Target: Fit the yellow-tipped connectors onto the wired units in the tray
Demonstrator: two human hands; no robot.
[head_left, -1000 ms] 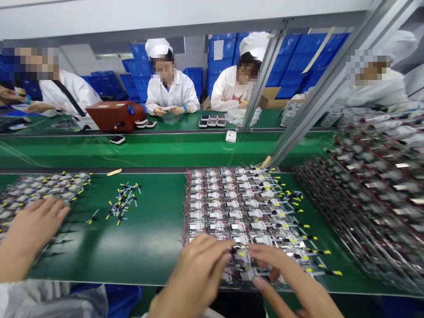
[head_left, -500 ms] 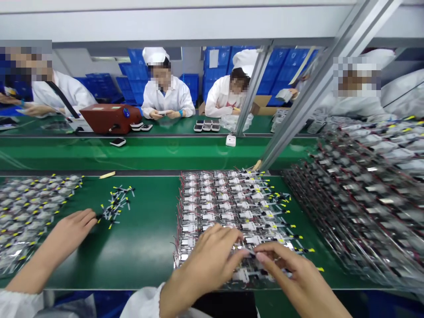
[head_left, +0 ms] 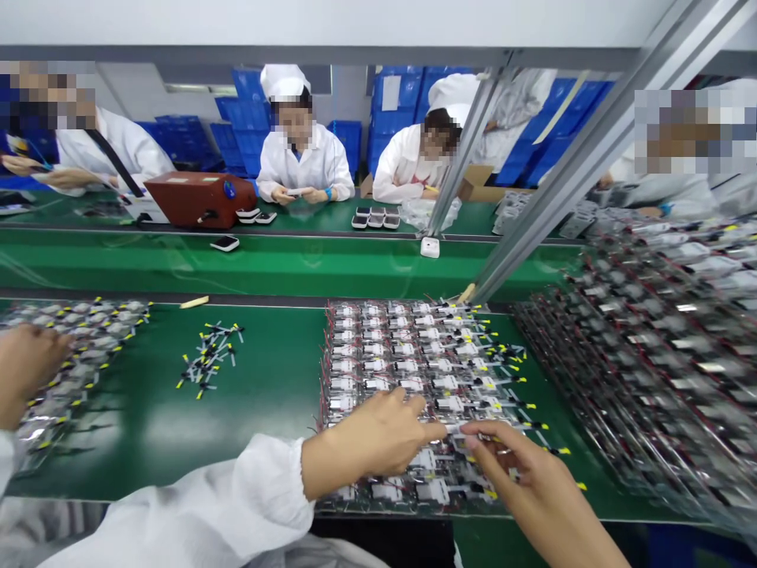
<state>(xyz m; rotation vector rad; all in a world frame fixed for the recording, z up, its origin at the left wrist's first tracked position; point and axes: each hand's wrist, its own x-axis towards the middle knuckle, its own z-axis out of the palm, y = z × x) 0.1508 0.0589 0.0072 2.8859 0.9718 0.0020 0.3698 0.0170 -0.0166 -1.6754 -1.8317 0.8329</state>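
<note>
A sheet of small white wired parts (head_left: 408, 355) with red leads and yellow-tipped black ends lies in rows on the green bench. My left hand (head_left: 370, 442), in a white sleeve, rests on the near rows with thumb and forefinger pinched. My right hand (head_left: 526, 485) reaches in from the lower right, its fingertips pinched too. Both sets of fingertips meet on one small white part (head_left: 454, 428) in the near rows.
A loose heap of yellow-tipped pieces (head_left: 206, 359) lies left of the sheet. Another person's hand (head_left: 24, 363) rests on a second batch of parts (head_left: 88, 323) at the far left. Stacked trays of parts (head_left: 650, 347) fill the right. Workers sit across the green conveyor (head_left: 296, 264).
The other person's hand has drawn back from the loose heap to the far-left batch. My two hands have stayed pinched together over the near rows, shifting slightly right.
</note>
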